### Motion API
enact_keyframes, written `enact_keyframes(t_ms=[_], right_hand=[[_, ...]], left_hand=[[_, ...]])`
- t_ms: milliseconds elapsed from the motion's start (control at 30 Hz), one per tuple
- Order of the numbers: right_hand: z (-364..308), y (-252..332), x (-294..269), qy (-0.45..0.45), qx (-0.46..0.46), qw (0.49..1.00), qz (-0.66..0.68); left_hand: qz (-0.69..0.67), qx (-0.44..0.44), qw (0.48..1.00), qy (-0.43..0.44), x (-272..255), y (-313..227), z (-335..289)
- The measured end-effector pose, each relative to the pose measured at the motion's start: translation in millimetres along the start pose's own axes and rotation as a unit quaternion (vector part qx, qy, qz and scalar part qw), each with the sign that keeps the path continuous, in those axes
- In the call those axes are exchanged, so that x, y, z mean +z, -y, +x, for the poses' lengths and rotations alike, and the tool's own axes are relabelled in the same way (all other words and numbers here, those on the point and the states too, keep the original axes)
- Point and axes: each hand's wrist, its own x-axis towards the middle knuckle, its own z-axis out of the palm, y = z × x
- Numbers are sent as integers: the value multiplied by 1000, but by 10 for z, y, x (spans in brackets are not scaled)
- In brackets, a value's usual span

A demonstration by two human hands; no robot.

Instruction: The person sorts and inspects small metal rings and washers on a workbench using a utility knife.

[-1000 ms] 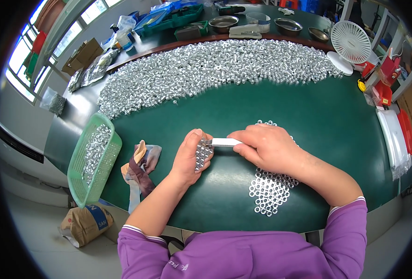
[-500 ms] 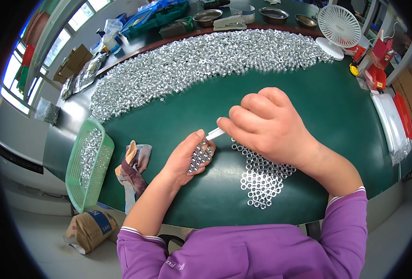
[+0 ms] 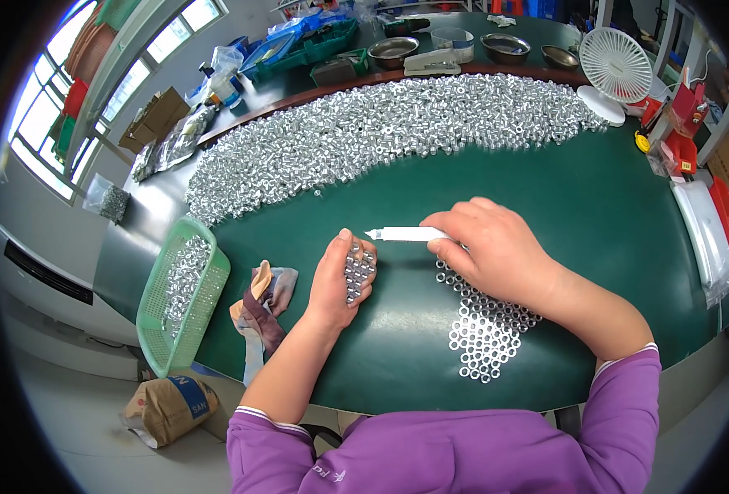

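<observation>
While the left hand (image 3: 327,284) has its fingers curled round a tight bunch of small metal pieces (image 3: 358,277), the right hand (image 3: 496,251) pinches a white tool (image 3: 410,234) between thumb and forefinger. The tool's pointed tip stops just beside the left fingertips; whether it touches a piece cannot be told.

As a judgement, the work looks partway through, with only this one bunch in hand. Ring-shaped pieces (image 3: 484,342) lie flat in a patch under and nearer the body than the right fingers, while a long heap of metal pieces (image 3: 389,123) spreads well beyond both hands' fingertips — much may remain, though which pieces are finished does not show.

Counting: one tool, one held bunch of perhaps a dozen or more pieces, some hidden by the fingers; one flat patch of several dozen rings, partly covered; one heap, too many to count. Left of the left fingers are one crumpled cloth (image 3: 261,317) and, farther out, one green basket (image 3: 208,300) with uncountable pieces inside. Far past the fingers stand three metal bowls (image 3: 393,51) and one white fan (image 3: 616,66).
</observation>
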Motion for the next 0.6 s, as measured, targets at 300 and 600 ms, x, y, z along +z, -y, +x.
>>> enact_keyframes(t_ms=[300, 600], right_hand=[[19, 66, 114, 233, 233, 839, 433], [-62, 50, 265, 133, 111, 947, 270]], left_hand=[[-10, 73, 997, 15, -14, 46, -1], [-18, 56, 998, 16, 3, 55, -4]])
